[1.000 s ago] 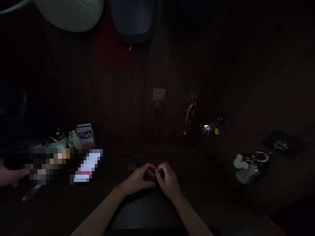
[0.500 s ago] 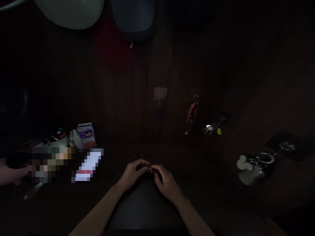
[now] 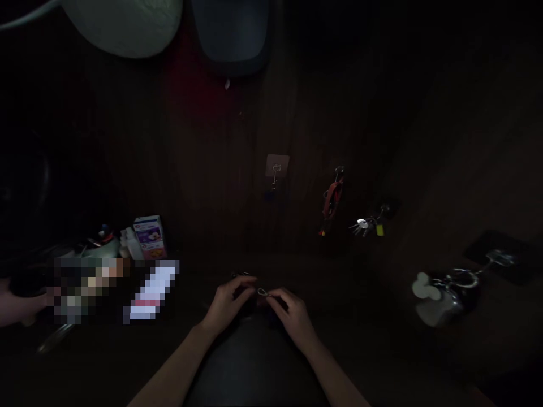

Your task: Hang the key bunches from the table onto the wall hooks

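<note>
In the dim head view, a small shiny metal ring [image 3: 262, 292] sits between my two hands above the dark surface. My left hand [image 3: 227, 302] is closed, its thumb and index fingertip pinched at the ring's left end. From the other side my right hand [image 3: 293, 316] pinches the ring's right end between thumb and forefinger. Something dark seems to hang just below it, too dim to make out. Behind my left fingers lies another small metal piece [image 3: 240, 275], partly covered by them.
Several keys [image 3: 365, 226] and a reddish strap [image 3: 332, 199] hang from wall hooks. On the right, a metal ring with a pale charm [image 3: 425, 287] hangs. Small boxes [image 3: 149, 236] and blurred-out items stand left. A grey rounded object [image 3: 233, 34] is overhead.
My hands have drawn slightly apart, and the metal ring now shows between the fingertips. The whole view has shifted slightly, with the surroundings sitting a little lower.
</note>
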A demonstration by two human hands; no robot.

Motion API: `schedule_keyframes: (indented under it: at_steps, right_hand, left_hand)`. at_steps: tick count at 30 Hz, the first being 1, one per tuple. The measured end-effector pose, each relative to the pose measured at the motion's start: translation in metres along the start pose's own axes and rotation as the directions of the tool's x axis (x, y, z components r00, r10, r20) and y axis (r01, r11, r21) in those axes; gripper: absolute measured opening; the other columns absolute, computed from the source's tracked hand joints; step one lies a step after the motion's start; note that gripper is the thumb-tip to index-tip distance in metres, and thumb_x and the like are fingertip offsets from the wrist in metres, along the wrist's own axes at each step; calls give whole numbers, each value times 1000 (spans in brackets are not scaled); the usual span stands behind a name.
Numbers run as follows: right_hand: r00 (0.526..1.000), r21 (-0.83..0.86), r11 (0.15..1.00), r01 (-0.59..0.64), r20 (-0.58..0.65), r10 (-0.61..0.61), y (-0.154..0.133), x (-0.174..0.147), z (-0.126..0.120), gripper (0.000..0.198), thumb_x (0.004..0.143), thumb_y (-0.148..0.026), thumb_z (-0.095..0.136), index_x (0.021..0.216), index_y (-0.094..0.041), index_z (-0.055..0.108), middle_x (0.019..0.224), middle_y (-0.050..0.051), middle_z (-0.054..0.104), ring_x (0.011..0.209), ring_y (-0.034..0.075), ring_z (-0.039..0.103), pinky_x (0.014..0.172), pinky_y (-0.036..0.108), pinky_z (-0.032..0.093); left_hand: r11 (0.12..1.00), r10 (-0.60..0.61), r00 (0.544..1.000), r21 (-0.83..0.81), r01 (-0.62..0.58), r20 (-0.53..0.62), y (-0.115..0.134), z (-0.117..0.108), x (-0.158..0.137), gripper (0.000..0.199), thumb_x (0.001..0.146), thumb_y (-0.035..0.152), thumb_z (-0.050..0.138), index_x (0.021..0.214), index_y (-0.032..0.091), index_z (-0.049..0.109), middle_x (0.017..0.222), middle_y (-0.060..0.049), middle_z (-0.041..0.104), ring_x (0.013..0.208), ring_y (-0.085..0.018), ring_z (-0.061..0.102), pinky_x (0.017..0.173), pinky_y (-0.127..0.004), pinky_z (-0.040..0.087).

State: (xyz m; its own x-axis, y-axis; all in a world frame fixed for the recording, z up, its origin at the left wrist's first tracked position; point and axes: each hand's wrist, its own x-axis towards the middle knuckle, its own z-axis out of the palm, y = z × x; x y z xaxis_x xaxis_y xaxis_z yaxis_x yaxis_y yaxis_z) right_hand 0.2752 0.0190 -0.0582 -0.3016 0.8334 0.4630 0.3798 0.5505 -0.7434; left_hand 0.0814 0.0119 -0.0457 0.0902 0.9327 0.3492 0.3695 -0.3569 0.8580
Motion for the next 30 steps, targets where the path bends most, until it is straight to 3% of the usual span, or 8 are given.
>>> schedule_keyframes:
  at_steps: [2, 5, 9, 13, 15, 19, 25, 30]
  right_hand:
    - [996, 32, 999, -40, -77, 42, 2, 0, -2, 21, 87, -37, 51, 83, -22, 65, 81, 3, 66, 78, 17, 62, 71, 26, 46]
    - [978, 73, 995, -62, -197, 75, 4, 2, -7, 21, 84, -38, 54, 79, -21, 65, 78, 3, 64, 77, 18, 61, 70, 26, 46]
    - [949, 150, 984, -99, -283, 139, -1, 16, -21, 21, 80, -41, 59, 77, -21, 65, 81, 4, 66, 80, 19, 63, 73, 28, 48]
    - [911, 362, 924, -125, -328, 252, -17, 50, -42, 27, 76, -46, 61, 79, -19, 62, 79, 5, 70, 79, 20, 66, 72, 30, 51]
    - [902, 410, 907, -97, -349, 255, -26, 73, -52, 29, 73, -47, 64, 77, -19, 60, 70, 3, 68, 65, 18, 66, 64, 29, 51]
    - [905, 340, 940, -5, -398, 149, -44, 123, -64, 28, 72, -47, 64, 75, -19, 58, 58, -3, 60, 45, 11, 57, 49, 23, 46]
    - [849, 198, 975, 102, -528, 18, -63, 184, -66, 24, 74, -42, 59, 74, -19, 58, 57, -4, 58, 43, 10, 55, 45, 21, 43]
    - [831, 133, 984, 119, -555, -25, -65, 206, -60, 22, 75, -41, 57, 74, -19, 59, 58, -4, 59, 45, 11, 57, 46, 22, 44]
  left_hand:
    - [999, -20, 991, 33, 24, -135, -5, -9, 3, 26, 83, 38, 52, 102, 25, 64, 98, -1, 71, 91, -18, 66, 82, -28, 50]
    - [994, -85, 937, 32, 102, -337, -20, -26, 9, 28, 83, 40, 49, 101, 23, 62, 84, -1, 70, 83, -19, 67, 76, -29, 51]
    - [982, -188, 869, -65, 178, -458, -40, -40, 18, 30, 78, 41, 50, 97, 20, 59, 77, -2, 70, 78, -21, 67, 71, -31, 51]
    - [974, -227, 855, -104, 201, -467, -50, -43, 23, 30, 75, 40, 51, 94, 19, 59, 71, -2, 69, 72, -22, 68, 68, -33, 51]
    - [977, -212, 867, -94, 190, -451, -50, -42, 23, 27, 74, 40, 51, 90, 20, 60, 68, -2, 69, 69, -21, 67, 66, -32, 50]
    - [980, -198, 886, -72, 185, -419, -50, -40, 23, 27, 74, 42, 50, 86, 20, 61, 66, -1, 68, 67, -21, 66, 65, -31, 49]
    - [974, -222, 876, -61, 217, -428, -49, -40, 22, 30, 75, 46, 50, 85, 20, 62, 64, -1, 67, 67, -20, 66, 64, -30, 49]
    - [976, -217, 867, -69, 208, -449, -48, -40, 21, 30, 75, 47, 50, 84, 20, 62, 64, -1, 66, 66, -20, 65, 63, -30, 48]
